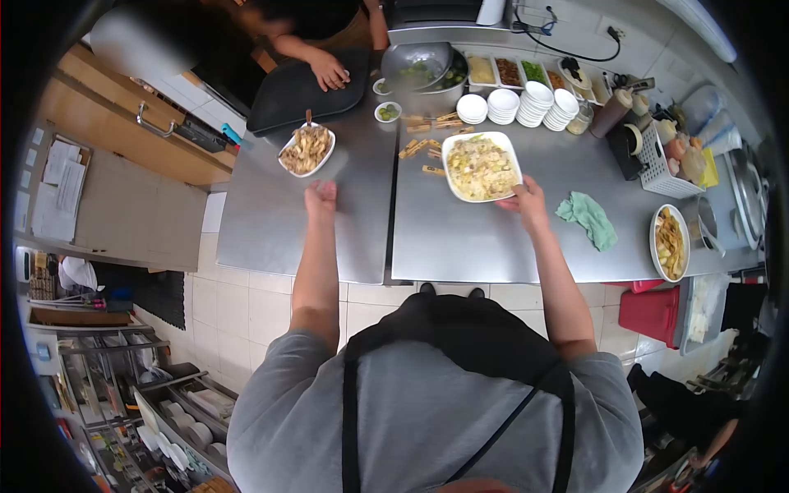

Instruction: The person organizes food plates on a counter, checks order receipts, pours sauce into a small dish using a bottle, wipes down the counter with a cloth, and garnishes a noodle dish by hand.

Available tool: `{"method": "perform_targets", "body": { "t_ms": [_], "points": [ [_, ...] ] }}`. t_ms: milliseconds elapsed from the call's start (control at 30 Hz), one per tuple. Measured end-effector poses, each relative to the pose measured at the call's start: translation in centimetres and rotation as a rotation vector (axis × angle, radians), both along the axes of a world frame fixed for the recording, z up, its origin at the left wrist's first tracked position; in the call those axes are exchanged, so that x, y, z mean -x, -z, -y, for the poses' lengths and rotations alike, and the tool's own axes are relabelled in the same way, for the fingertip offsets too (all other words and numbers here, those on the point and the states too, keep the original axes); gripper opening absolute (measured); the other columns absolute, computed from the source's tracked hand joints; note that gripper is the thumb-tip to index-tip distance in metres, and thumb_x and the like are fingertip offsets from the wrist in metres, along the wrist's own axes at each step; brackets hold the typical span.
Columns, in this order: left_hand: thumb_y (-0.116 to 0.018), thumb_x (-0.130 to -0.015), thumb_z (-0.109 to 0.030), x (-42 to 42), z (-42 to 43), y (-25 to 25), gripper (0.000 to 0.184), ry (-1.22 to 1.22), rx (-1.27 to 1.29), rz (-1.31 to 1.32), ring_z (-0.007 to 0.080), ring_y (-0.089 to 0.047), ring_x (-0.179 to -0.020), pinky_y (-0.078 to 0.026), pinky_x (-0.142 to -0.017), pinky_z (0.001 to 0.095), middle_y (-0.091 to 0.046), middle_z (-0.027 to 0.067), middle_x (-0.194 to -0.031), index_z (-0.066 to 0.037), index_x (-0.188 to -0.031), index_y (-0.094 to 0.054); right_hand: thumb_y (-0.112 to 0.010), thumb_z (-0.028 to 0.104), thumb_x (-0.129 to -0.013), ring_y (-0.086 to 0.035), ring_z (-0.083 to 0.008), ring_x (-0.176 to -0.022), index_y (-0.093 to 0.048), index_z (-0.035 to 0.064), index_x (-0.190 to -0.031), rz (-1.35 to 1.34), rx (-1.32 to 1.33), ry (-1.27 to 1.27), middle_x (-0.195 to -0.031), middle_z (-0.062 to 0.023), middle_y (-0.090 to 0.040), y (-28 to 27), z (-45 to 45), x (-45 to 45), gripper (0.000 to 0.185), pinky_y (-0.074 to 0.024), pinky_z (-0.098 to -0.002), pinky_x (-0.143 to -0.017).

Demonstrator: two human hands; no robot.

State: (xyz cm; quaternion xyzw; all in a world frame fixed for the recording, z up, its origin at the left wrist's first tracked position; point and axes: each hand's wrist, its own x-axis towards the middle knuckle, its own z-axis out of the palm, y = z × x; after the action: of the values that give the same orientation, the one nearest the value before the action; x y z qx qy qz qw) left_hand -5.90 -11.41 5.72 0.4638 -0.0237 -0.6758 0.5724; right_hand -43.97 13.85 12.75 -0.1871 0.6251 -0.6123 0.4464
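My right hand (526,204) grips the lower right rim of a square white bowl (517,156) filled with a pale yellow, chopped-looking food (481,167). My left hand (321,197) is over the steel table with loosely bent fingers and nothing visible in it. Just beyond it stands a smaller white bowl (285,162) heaped with light brown pieces of food (307,148); a brown handle (309,117) sticks up at its far side. A gap separates my left hand from that bowl. Wooden clothespins (433,171) lie left of the large bowl.
A co-worker's hand (330,72) rests on a black tray (275,100). Stacked small white dishes (537,99) and topping containers (508,72) line the back. On the right are a green cloth (588,220), a white food dish (657,256) and a white basket (662,168).
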Motion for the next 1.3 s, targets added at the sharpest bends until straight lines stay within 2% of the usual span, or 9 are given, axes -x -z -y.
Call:
{"method": "perform_targets", "body": {
  "t_ms": [100, 433, 633, 700, 767, 933, 1033, 1100, 1300],
  "points": [
    [-0.051, -0.076, 0.000, 0.1, -1.8, 1.2, 0.031, 0.297, 0.157, 0.171, 0.0233, -0.054, -0.081, -0.052, -0.067, 0.0309, -0.046, 0.0132, -0.097, -0.003, -0.105, -0.041, -0.040, 0.005, -0.081, -0.062, -0.0278, -0.066, -0.035, -0.0075, -0.114, 0.058, -0.009, -0.137, -0.090, -0.0208, -0.057, -1.2, 2.5, -4.2, 0.036, -0.0546, -0.0303, -0.058],
    [-0.054, -0.077, 0.005, -5.2, -13.3, -3.7, 0.017, 0.392, 0.196, 0.330, 0.0197, -0.056, -0.082, -0.049, -0.077, 0.0274, -0.053, 0.0094, -0.086, 0.001, -0.092, -0.048, -0.039, 0.003, -0.081, -0.062, -0.0244, -0.072, -0.035, -0.0044, -0.115, 0.028, -0.095, -0.552, -0.094, -0.0180, -0.056, 3.6, 15.0, -16.6, 0.035, -0.0549, -0.0303, -0.058],
    [-0.052, -0.080, 0.001, -4.5, -14.8, -5.1, 0.020, 0.530, 0.105, 0.389, 0.0170, -0.056, -0.082, -0.048, -0.077, 0.0301, -0.055, 0.0111, -0.091, 0.002, -0.099, -0.050, -0.048, 0.010, -0.082, -0.060, -0.0202, -0.083, -0.023, 0.0023, -0.130, 0.163, -0.066, -0.393, -0.109, -0.0179, -0.050, 4.2, 18.9, -17.8, 0.054, -0.0508, -0.0280, -0.069],
    [-0.054, -0.079, 0.000, -2.5, -15.5, -6.1, 0.019, 0.556, 0.133, 0.381, 0.0162, -0.056, -0.081, -0.047, -0.076, 0.0304, -0.055, 0.0096, -0.089, 0.000, -0.098, -0.052, -0.051, 0.014, -0.082, -0.055, -0.0176, -0.092, -0.018, 0.0078, -0.134, -0.150, 0.031, -0.372, -0.116, -0.0178, -0.045, 5.4, 19.2, -16.8, 0.062, -0.0459, -0.0296, -0.077],
    [-0.054, -0.079, -0.001, -0.8, -15.4, -5.7, 0.018, 0.613, 0.191, 0.382, 0.0156, -0.056, -0.080, -0.047, -0.075, 0.0299, -0.056, 0.0089, -0.089, -0.001, -0.097, -0.053, -0.052, 0.016, -0.082, -0.052, -0.0155, -0.090, -0.029, 0.0091, -0.131, -0.303, 0.109, -0.366, -0.117, -0.0118, -0.045, 3.4, 15.8, -14.6, 0.054, -0.0437, -0.0286, -0.076],
    [-0.055, -0.079, -0.002, 5.8, -14.9, -2.8, 0.014, 0.821, 0.419, 0.340, 0.0149, -0.055, -0.074, -0.046, -0.073, 0.0280, -0.056, 0.0069, -0.082, -0.002, -0.093, -0.055, -0.051, 0.018, -0.084, -0.053, -0.0132, -0.086, -0.044, 0.0076, -0.118, -0.060, 0.185, -0.262, -0.099, -0.0051, -0.053, 1.5, 2.1, -4.4, 0.036, -0.0444, -0.0262, -0.072],
    [-0.054, -0.080, -0.002, 13.2, -17.0, -5.0, 0.016, 0.941, 0.324, 0.461, 0.0161, -0.057, -0.078, -0.046, -0.076, 0.0282, -0.058, 0.0096, -0.082, -0.002, -0.096, -0.055, -0.051, 0.018, -0.084, -0.055, -0.0129, -0.081, -0.047, 0.0065, -0.113, 0.020, 0.081, 0.041, -0.091, -0.0038, -0.055, 2.2, -8.0, 4.0, 0.031, -0.0451, -0.0258, -0.069],
    [-0.053, -0.080, -0.002, 19.3, -20.4, -6.8, 0.023, 1.170, 0.456, 0.553, 0.0179, -0.058, -0.084, -0.044, -0.081, 0.0280, -0.060, 0.0127, -0.088, 0.000, -0.102, -0.054, -0.051, 0.017, -0.083, -0.056, -0.0142, -0.078, -0.045, 0.0055, -0.113, 0.120, 0.152, 0.299, -0.091, -0.0060, -0.056, 3.9, -15.2, 9.4, 0.032, -0.0463, -0.0261, -0.067],
    [-0.052, -0.079, -0.016, 36.4, -31.5, -6.3, 0.043, 1.510, 1.716, 1.213, 0.0352, -0.019, -0.126, -0.021, -0.101, 0.0451, -0.024, 0.0108, -0.137, -0.016, -0.121, -0.045, -0.048, 0.011, -0.082, -0.057, -0.0242, -0.079, -0.016, 0.0069, -0.128, 0.307, 0.234, 0.988, -0.090, -0.0169, -0.052, 4.3, -31.7, 21.6, 0.056, -0.0508, -0.0347, -0.067]
  ]
}}
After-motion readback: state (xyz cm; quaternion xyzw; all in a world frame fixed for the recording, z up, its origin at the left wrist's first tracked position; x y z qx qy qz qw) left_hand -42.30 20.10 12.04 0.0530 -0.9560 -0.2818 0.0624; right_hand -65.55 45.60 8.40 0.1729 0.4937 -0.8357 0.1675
